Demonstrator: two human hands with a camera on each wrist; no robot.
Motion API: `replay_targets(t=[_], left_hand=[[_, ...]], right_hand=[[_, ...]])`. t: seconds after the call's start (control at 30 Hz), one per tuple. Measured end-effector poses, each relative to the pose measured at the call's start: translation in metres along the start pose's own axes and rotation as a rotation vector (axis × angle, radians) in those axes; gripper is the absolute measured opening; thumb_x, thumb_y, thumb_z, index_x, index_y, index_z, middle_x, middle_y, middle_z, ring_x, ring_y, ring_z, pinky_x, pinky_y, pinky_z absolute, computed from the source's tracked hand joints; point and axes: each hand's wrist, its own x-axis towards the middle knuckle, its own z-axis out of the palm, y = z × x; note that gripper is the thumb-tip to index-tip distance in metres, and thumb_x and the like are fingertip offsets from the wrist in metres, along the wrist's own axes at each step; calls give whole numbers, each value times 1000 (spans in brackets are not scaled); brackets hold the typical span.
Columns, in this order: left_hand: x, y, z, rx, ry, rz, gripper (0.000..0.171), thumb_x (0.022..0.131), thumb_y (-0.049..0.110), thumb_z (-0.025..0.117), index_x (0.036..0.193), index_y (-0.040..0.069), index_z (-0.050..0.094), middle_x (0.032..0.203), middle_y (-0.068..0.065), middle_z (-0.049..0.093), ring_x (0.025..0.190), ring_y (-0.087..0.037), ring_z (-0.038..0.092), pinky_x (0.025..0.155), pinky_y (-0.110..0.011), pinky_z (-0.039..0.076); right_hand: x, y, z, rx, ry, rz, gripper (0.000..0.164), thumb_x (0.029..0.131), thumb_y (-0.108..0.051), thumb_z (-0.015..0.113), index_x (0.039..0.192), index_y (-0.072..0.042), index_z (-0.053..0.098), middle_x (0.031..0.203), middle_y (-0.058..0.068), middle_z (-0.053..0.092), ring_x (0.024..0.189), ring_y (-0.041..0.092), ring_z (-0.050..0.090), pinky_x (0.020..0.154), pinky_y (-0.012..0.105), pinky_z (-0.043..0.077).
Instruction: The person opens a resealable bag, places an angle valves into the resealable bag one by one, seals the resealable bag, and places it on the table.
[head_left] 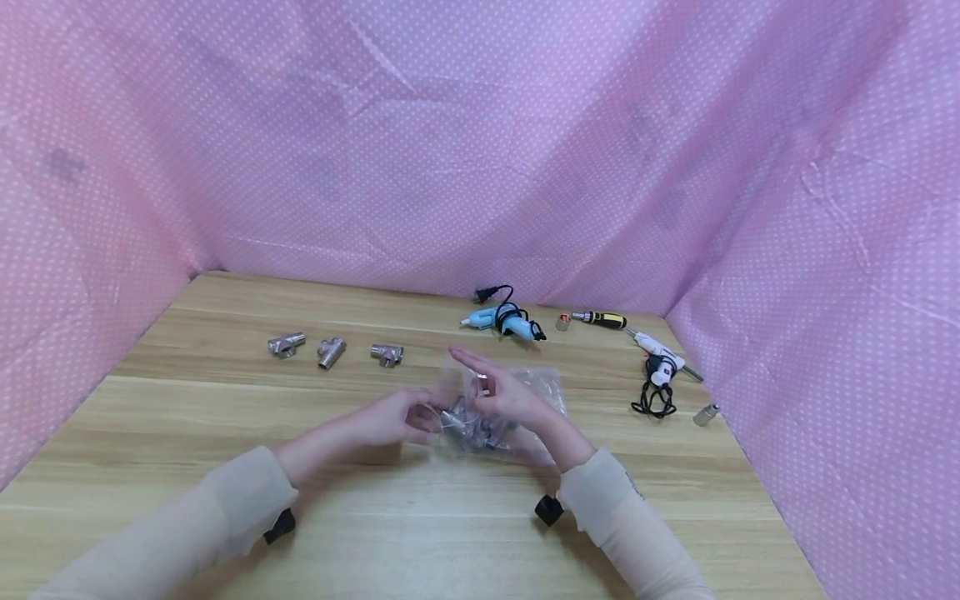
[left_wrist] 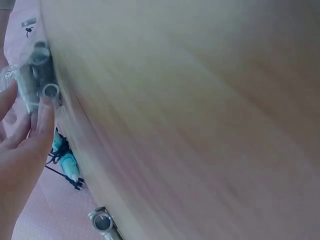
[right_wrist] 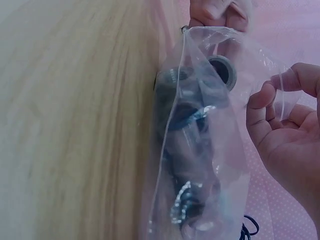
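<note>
A clear plastic bag (head_left: 546, 387) lies on the table, with several grey metal pipe fittings (right_wrist: 187, 115) inside. My right hand (head_left: 510, 396) pinches the bag's rim between thumb and fingers, its index finger stretched out in the head view. At the bag's mouth, my left hand (head_left: 397, 417) has thumb and fingers apart, close around the end of a fitting (left_wrist: 51, 91). In the right wrist view, left fingertips (right_wrist: 215, 12) show at the far rim; plastic partly hides what they touch. Three metal tee fittings (head_left: 330, 352) lie spaced out to the left.
Along the back stand out a blue glue gun (head_left: 506, 321) with black cord, a small orange-topped item (head_left: 563, 322) and a yellow-black screwdriver (head_left: 603, 319). A white corded tool (head_left: 660, 358) and a metal cylinder (head_left: 707, 414) lie right. Pink dotted cloth (head_left: 450, 167) encloses the table.
</note>
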Motion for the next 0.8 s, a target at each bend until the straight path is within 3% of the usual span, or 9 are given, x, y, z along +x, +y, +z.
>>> replay_targets(t=[0.1,0.33,0.57,0.63,0.8], left_hand=[[-2,0,-2,112,-19,29,55,80,3,71,129,-8,49,120,-21,59,107,-32,60,93,-33,51],[-7,6,-14,141,62,22,55,79,5,72,130,0,51,121,-13,60,109,-27,58,97,-41,48],[-14,6,-42,139,173,89,54,80,5,72,129,-1,51,127,-20,55,111,-32,57,99,-44,47],[-17,6,-52,180,204,112,54,79,5,73,128,-3,51,126,-23,55,111,-34,57,98,-45,47],[-27,6,-75,318,308,95,58,77,10,76,129,1,52,127,-18,57,111,-35,56,95,-48,48]], right_hand=[[1,2,1,4,-6,5,82,79,15,51,151,-8,18,152,13,23,78,18,53,61,21,49],[6,28,-2,50,-4,-5,86,80,14,53,152,-17,17,139,22,34,76,16,53,62,21,49],[4,32,-3,99,15,21,88,82,6,60,150,-31,20,125,25,44,73,12,55,58,25,50],[3,33,-3,106,22,25,88,82,4,62,149,-35,21,112,28,49,71,12,55,56,27,50],[3,35,-1,105,32,29,88,83,1,66,148,-39,21,88,21,55,69,14,54,55,30,49]])
